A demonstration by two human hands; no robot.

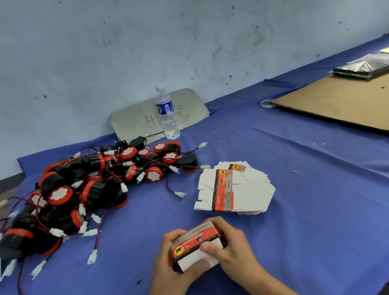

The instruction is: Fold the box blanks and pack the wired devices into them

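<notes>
Both hands (206, 259) grip seemingly folded box (196, 244)

Head view, looking forward-down, close over table (300, 220).

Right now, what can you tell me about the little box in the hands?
The small box looks like thin cardboard: red and dark printed top with a yellow round logo, white flap facing the camera. It is folded up, held just above the blue cloth. The left hand and right hand both grip it, thumbs pressing the white flap.
</notes>
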